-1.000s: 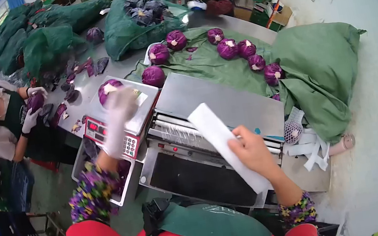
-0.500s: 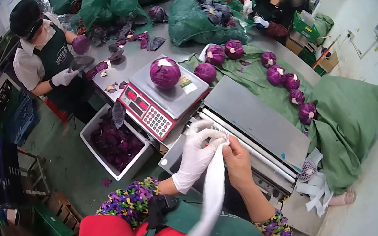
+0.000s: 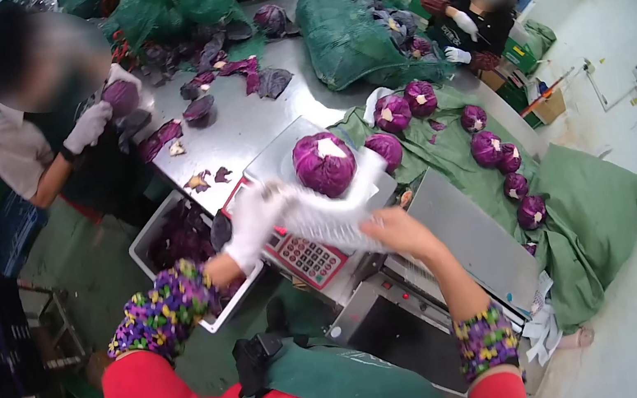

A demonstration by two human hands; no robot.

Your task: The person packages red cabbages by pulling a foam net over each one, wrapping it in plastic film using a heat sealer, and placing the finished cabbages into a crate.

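Cabbage [image 3: 324, 163] on scale [image 3: 276, 154], bin [image 3: 158, 278] to its left, wrapping machine [image 3: 474, 233] to its right.

Place: a vegetable packing room; produce is being trimmed, weighed and wrapped here
Table: a long steel table [image 3: 256, 121] is carrying loose purple leaves [image 3: 232, 71]
Scale: a price scale [image 3: 307, 257] is weighing a red cabbage [image 3: 324, 163]
Wrapping: a white sleeve [image 3: 326, 221] is stretching out before the scale; a steel wrapping machine [image 3: 466, 234] is standing beside it
Stock: more cabbages [image 3: 493, 146] are lying in a row; green mesh sacks [image 3: 345, 24] are bulging behind
Waste: a white tub [image 3: 144, 245] is holding trimmings
Staff: a gloved co-worker [image 3: 86, 127] is trimming a head
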